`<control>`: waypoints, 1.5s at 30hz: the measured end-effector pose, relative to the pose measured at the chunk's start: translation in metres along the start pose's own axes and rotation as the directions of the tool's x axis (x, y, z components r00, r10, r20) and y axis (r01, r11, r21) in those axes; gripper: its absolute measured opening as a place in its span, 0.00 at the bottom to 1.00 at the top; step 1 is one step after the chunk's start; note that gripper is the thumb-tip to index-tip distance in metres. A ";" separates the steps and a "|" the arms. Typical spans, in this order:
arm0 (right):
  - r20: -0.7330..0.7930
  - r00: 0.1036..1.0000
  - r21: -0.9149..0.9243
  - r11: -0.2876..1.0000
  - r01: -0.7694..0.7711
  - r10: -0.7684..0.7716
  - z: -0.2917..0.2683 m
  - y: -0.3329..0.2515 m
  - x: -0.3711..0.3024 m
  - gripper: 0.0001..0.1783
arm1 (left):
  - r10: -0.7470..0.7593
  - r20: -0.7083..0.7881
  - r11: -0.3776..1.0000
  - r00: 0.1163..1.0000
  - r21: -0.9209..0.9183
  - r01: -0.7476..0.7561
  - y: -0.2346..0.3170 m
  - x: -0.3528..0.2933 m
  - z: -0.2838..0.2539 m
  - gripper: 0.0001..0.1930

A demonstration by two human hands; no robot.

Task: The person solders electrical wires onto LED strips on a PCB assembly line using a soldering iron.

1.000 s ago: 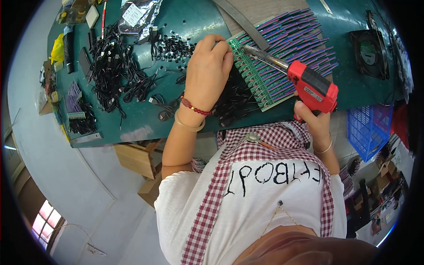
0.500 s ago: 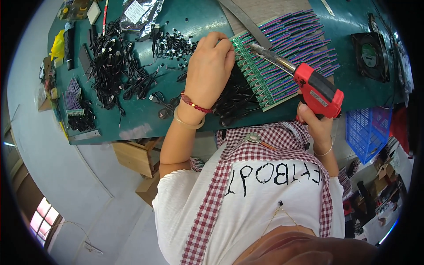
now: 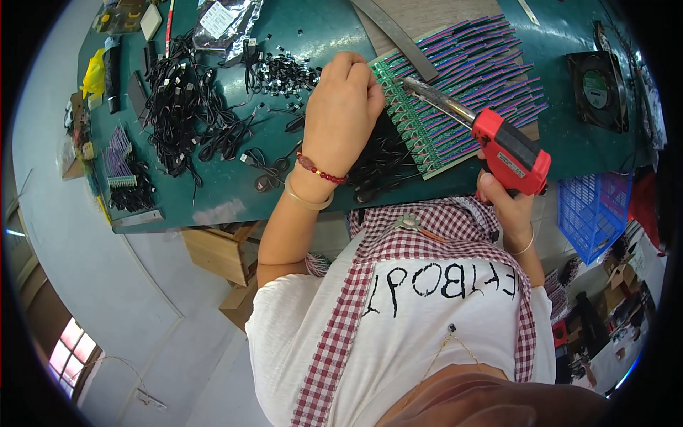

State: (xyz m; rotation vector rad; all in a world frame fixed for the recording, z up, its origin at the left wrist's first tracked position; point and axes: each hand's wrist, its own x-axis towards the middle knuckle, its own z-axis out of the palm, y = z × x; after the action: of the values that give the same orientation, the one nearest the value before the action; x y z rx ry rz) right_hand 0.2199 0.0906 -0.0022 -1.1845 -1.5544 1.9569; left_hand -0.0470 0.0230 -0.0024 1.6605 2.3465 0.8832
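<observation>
My right hand (image 3: 506,206) is wrapped around the handle of a red and black soldering gun (image 3: 511,151), whose metal tip points left over a green circuit board panel (image 3: 413,135). Rows of purple, blue and black wires (image 3: 484,71) run rightward from the panel. At the panel's upper left edge, my left hand (image 3: 339,107) has its fingers curled in a pinch. Its fingertips are turned away, so whatever they hold is hidden. Black cables (image 3: 377,167) lie under and beside that hand, against the panel. A flat metal bar (image 3: 402,39) rests across the panel's upper part.
Left on the green table (image 3: 235,206) are a heap of black cables (image 3: 174,107), scattered small connectors (image 3: 284,75) and a plastic bag (image 3: 228,25). A black fan (image 3: 596,92) stands at right. Below the table's right edge is a blue basket (image 3: 589,217).
My left hand has shifted slightly right along the panel's edge. The soldering gun in my right hand has dropped a little toward me, its tip still over the panel.
</observation>
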 end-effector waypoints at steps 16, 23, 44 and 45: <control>0.002 1.000 -0.031 0.999 0.021 -0.021 0.003 0.000 -0.001 0.15 | 0.026 -0.010 0.997 1.000 0.067 -0.026 0.000 0.000 0.002 0.05; -0.014 1.000 0.014 1.000 -0.006 0.006 0.002 -0.007 -0.002 0.16 | 0.038 -0.013 0.994 0.999 0.099 -0.037 0.000 0.000 0.002 0.05; -0.061 0.991 0.131 0.984 0.123 -0.116 0.000 -0.027 0.007 0.17 | -0.120 -0.064 0.986 0.991 -0.123 0.112 -0.001 -0.031 -0.044 0.08; -0.061 0.992 0.130 0.984 0.120 -0.113 0.000 -0.029 0.008 0.17 | -0.181 -0.082 0.983 0.980 -0.039 0.178 -0.011 -0.041 -0.049 0.09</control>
State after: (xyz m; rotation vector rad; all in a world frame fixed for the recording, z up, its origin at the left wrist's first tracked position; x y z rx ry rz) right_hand 0.2096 0.1055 0.0213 -1.0582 -1.4098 1.9052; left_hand -0.0616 -0.0356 0.0230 1.3978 2.4769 0.9679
